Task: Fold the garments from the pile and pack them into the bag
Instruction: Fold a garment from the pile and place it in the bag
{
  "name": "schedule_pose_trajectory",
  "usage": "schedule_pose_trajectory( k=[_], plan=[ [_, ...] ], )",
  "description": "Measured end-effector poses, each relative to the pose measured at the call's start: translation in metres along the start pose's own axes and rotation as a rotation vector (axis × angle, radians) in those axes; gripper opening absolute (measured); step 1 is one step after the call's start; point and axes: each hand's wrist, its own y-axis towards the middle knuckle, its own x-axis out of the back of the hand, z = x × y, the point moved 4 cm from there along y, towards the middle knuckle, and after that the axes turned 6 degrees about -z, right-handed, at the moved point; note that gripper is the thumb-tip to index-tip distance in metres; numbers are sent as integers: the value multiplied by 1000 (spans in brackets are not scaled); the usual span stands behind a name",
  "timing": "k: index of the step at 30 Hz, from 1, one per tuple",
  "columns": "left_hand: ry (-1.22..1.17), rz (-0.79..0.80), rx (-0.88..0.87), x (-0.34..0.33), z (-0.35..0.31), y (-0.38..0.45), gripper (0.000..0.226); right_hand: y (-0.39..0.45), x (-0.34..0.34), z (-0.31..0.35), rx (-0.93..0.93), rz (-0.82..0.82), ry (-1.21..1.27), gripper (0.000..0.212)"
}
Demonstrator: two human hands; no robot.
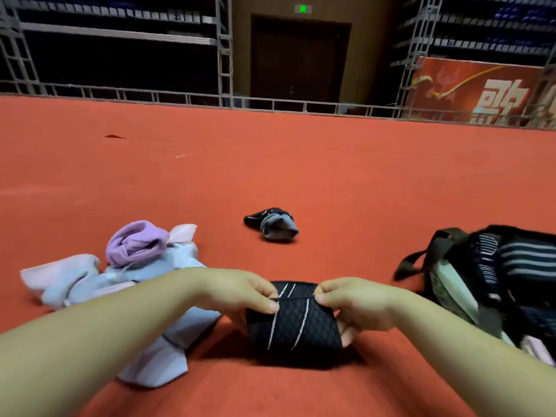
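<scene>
Both hands, left hand [240, 291] and right hand [356, 305], pinch one folded black quilted garment with white stripes [296, 322] over the near red carpet [331, 164]. One pastel garment pile [120, 281] lies left, one open dark bag [493, 275] right, one dark bundle [272, 223] farther off.

One camera on my head

It looks forward and down, close over my two arms, at the red floor [331, 164] just in front of me, with the far wall [301, 55] up top.

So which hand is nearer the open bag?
Right. The right hand pinches the black garment just left of the bag; the left hand holds the garment's far side.
</scene>
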Motion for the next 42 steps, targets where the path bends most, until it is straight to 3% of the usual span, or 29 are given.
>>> schedule_pose_trajectory(
  k=[3, 6, 9, 16, 19, 22, 28, 32, 35, 37, 39, 42],
  plan=[
    [9, 41, 71, -3, 22, 10, 9, 8, -7, -19, -46, 64, -40, 7],
    [38, -12, 77, 10, 23, 18, 10, 20, -1, -21, -31, 19, -53, 12],
    [87, -184, 45, 25, 13, 24, 20, 30, 10, -21, -8, -120, -94, 18],
    [330, -610, -223, 34, -15, 33, 5, 52, 34, -24, 5, -472, -194, 20],
    [603, -450, -285, 1, -24, 30, 35, 57, 36, -24, 37, -552, -285, 17],
    [932, -252, -196, -26, -6, 38, 52, 59, 36, -27, 43, -569, -306, 17],
    [1002, -276, -191, -31, 23, 43, 67, 41, 37, -29, 127, -705, -172, 20],
    [941, -382, -252, -37, 32, 42, 75, 18, 19, -40, 167, -573, -32, 20],
    [936, -412, -279, -34, 31, 42, 83, 4, 4, -37, 289, -329, 129, 38],
    [920, -400, -292, -33, 32, 42, 90, 3, -3, -37, 348, -185, 90, 44],
    [878, -414, -332, -32, 35, 41, 98, 7, -4, -40, 358, -251, 35, 28],
    [778, -545, -463, -26, 33, 34, 90, 14, 3, -46, 272, -397, 408, 16]
  ],
)
